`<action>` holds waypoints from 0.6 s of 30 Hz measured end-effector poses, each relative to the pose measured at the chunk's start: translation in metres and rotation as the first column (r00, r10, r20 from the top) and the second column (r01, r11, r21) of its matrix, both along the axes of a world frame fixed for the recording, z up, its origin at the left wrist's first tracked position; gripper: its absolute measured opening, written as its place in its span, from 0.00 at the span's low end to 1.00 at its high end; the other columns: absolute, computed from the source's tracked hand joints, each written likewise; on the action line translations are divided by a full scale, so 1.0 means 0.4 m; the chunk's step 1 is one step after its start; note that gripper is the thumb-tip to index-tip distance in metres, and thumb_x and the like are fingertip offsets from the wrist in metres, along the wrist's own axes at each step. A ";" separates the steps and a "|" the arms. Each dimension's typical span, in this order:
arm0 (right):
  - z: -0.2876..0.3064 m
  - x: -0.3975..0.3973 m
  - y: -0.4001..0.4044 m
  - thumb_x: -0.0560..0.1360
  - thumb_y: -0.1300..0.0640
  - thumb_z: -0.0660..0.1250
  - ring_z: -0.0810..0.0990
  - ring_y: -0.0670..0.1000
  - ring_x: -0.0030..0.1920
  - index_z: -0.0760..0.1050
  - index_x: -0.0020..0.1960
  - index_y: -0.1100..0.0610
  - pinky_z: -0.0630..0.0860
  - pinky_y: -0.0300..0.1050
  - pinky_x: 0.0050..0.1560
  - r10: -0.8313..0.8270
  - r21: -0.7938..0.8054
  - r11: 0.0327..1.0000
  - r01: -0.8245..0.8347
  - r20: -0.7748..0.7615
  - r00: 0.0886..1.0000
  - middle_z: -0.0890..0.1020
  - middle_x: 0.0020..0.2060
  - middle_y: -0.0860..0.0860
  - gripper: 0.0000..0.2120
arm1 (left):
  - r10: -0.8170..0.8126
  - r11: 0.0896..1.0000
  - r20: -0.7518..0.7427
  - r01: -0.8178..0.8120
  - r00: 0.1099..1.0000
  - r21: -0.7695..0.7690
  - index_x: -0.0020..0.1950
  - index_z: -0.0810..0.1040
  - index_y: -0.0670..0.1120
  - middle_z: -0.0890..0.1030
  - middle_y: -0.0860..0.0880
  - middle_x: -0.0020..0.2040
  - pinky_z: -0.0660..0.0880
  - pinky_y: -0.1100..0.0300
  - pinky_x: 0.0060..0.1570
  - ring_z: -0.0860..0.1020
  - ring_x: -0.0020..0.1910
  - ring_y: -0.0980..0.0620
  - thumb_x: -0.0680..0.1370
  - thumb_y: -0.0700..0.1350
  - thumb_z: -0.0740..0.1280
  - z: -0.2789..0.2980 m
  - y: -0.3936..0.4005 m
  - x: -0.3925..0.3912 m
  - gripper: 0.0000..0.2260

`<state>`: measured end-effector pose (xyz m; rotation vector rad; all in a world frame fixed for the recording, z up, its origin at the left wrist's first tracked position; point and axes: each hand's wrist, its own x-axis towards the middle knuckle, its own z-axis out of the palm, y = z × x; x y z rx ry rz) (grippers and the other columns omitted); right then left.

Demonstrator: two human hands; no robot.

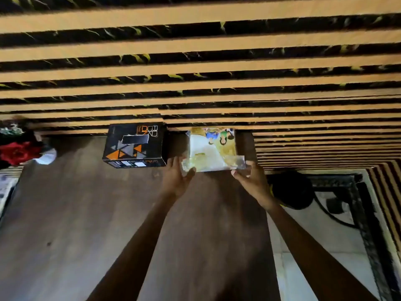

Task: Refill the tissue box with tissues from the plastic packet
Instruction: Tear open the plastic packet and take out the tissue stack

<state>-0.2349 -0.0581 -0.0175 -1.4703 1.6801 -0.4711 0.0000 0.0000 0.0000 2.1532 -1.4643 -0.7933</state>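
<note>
Your left hand [176,178] and right hand [252,181] clasp the near corners of the plastic packet [211,148], its long axis running away from you. It sits at the far edge of the brown table [76,213], just right of the black tissue box [134,145], against a striped slatted wall [195,61].

Red flowers [16,152], dark stool [291,190].

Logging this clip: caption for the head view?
Both hands grip the packet beside the black box on the table.
</note>
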 end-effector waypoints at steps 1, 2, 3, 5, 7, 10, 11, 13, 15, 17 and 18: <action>-0.023 0.000 -0.031 0.66 0.42 0.74 0.82 0.51 0.52 0.74 0.60 0.55 0.79 0.42 0.46 -0.036 0.032 0.999 0.036 0.021 0.999 0.83 0.54 0.53 0.28 | 0.063 0.997 0.006 -0.063 0.998 0.042 0.69 0.68 0.42 0.70 0.40 0.66 0.72 0.52 0.55 0.74 0.60 0.39 0.76 0.54 0.67 -0.021 -0.030 -0.006 0.26; -0.032 -0.001 -0.053 0.63 0.37 0.72 0.82 0.52 0.52 0.74 0.59 0.52 0.81 0.48 0.49 -0.061 0.087 0.994 0.059 0.022 0.998 0.83 0.54 0.53 0.30 | 0.125 0.989 -0.009 -0.124 0.992 0.078 0.70 0.66 0.41 0.69 0.38 0.67 0.73 0.49 0.57 0.74 0.61 0.38 0.76 0.54 0.67 -0.032 -0.055 -0.008 0.27; -0.056 -0.002 -0.079 0.61 0.34 0.71 0.83 0.52 0.51 0.74 0.57 0.49 0.82 0.52 0.50 -0.073 0.156 0.985 0.066 0.040 0.997 0.83 0.54 0.52 0.30 | 0.177 0.978 -0.046 -0.171 0.983 0.122 0.70 0.65 0.40 0.68 0.38 0.68 0.72 0.47 0.58 0.73 0.63 0.37 0.76 0.54 0.67 -0.047 -0.086 -0.015 0.28; -0.078 0.013 -0.116 0.65 0.35 0.71 0.82 0.52 0.52 0.74 0.55 0.48 0.82 0.55 0.52 -0.148 0.300 0.949 0.101 0.137 0.979 0.82 0.54 0.52 0.25 | 0.292 0.945 -0.139 -0.263 0.946 0.195 0.71 0.65 0.39 0.68 0.37 0.69 0.70 0.48 0.61 0.71 0.65 0.37 0.76 0.53 0.68 -0.074 -0.144 -0.021 0.29; -0.078 0.030 -0.134 0.70 0.42 0.72 0.81 0.53 0.54 0.76 0.59 0.53 0.81 0.55 0.54 -0.224 0.394 0.911 0.123 0.220 0.949 0.80 0.55 0.52 0.22 | 0.367 0.912 -0.185 -0.312 0.912 0.268 0.69 0.68 0.38 0.73 0.37 0.67 0.72 0.50 0.59 0.74 0.63 0.38 0.75 0.53 0.70 -0.098 -0.187 -0.016 0.28; -0.080 0.041 -0.155 0.74 0.48 0.71 0.81 0.53 0.51 0.77 0.61 0.59 0.81 0.50 0.49 -0.211 0.395 0.913 0.104 0.239 0.948 0.82 0.54 0.54 0.20 | 0.412 0.887 -0.322 -0.293 0.852 0.358 0.64 0.75 0.37 0.80 0.39 0.58 0.76 0.60 0.39 0.79 0.48 0.45 0.76 0.48 0.70 -0.109 -0.213 -0.016 0.21; -0.080 0.042 -0.154 0.75 0.49 0.70 0.81 0.52 0.50 0.78 0.61 0.59 0.81 0.46 0.45 -0.202 0.392 0.916 0.091 0.253 0.946 0.82 0.54 0.55 0.20 | 0.415 0.889 -0.372 -0.284 0.830 0.359 0.63 0.76 0.36 0.81 0.41 0.55 0.74 0.67 0.32 0.78 0.45 0.48 0.77 0.44 0.69 -0.100 -0.206 -0.020 0.18; -0.070 0.041 -0.143 0.76 0.51 0.69 0.81 0.51 0.48 0.77 0.62 0.60 0.78 0.41 0.40 -0.170 0.377 0.924 0.062 0.261 0.950 0.83 0.54 0.56 0.18 | 0.429 0.897 -0.455 -0.307 0.780 0.318 0.62 0.76 0.37 0.79 0.44 0.51 0.72 0.73 0.29 0.77 0.42 0.50 0.77 0.39 0.69 -0.083 -0.181 -0.029 0.15; -0.055 0.035 -0.102 0.76 0.53 0.69 0.81 0.51 0.47 0.77 0.62 0.59 0.77 0.41 0.41 -0.164 0.359 0.931 0.057 0.275 0.947 0.83 0.54 0.57 0.17 | 0.426 0.901 -0.504 -0.304 0.751 0.309 0.57 0.78 0.40 0.80 0.43 0.49 0.74 0.66 0.35 0.77 0.44 0.48 0.76 0.40 0.70 -0.068 -0.136 -0.033 0.11; -0.031 0.026 -0.031 0.76 0.54 0.69 0.82 0.49 0.45 0.77 0.62 0.59 0.77 0.41 0.40 -0.162 0.347 0.936 0.062 0.267 0.950 0.84 0.50 0.55 0.17 | 0.436 0.893 -0.537 -0.270 0.722 0.361 0.53 0.77 0.40 0.81 0.45 0.46 0.75 0.63 0.35 0.79 0.41 0.49 0.75 0.43 0.71 -0.062 -0.066 -0.028 0.10; -0.028 0.017 -0.003 0.76 0.54 0.69 0.81 0.48 0.43 0.77 0.61 0.60 0.77 0.41 0.39 -0.160 0.342 0.937 0.065 0.257 0.953 0.84 0.47 0.52 0.16 | 0.444 0.888 -0.553 -0.265 0.705 0.376 0.53 0.77 0.40 0.81 0.46 0.45 0.75 0.65 0.32 0.79 0.40 0.51 0.74 0.43 0.72 -0.067 -0.036 -0.031 0.11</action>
